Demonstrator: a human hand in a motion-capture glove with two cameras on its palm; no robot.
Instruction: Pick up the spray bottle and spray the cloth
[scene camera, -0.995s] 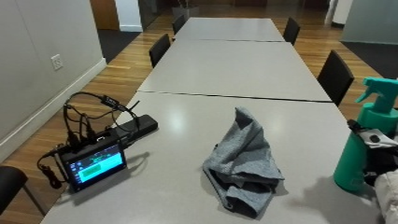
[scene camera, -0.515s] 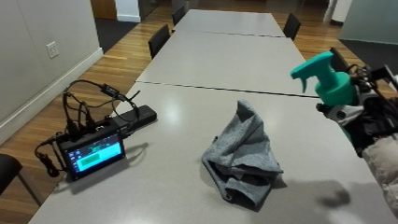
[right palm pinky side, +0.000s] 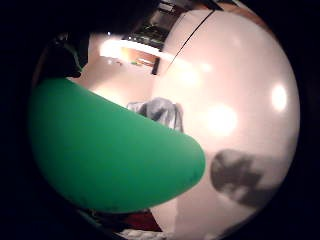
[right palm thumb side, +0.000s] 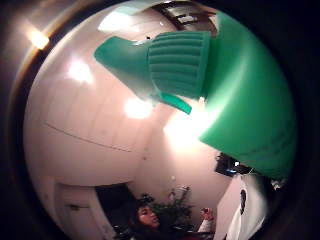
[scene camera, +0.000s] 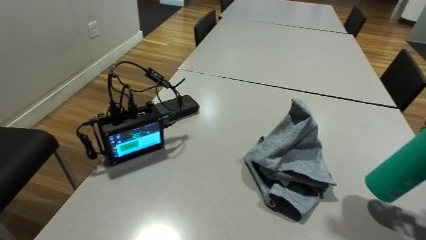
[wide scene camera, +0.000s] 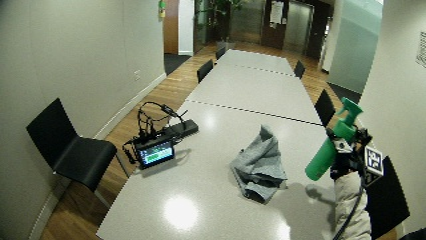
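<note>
A green spray bottle hangs tilted in the air over the table's right side, its trigger head uppermost and its base nearest the cloth. My gloved right hand grips its body. The grey cloth lies crumpled on the grey table, left of the bottle and apart from it. Both palm views are largely filled by the bottle: its body with the cloth beyond it, and its ribbed head beside the body.
A small screen device with a tangle of black cables stands at the table's left edge. Black chairs stand along both sides. A seam crosses the table beyond the cloth. The bottle's shadow falls near the front right.
The bottle has risen from low beside the table's right edge into the air and now tilts with its base toward the cloth. The outside camera has shifted too. The cloth has not moved.
</note>
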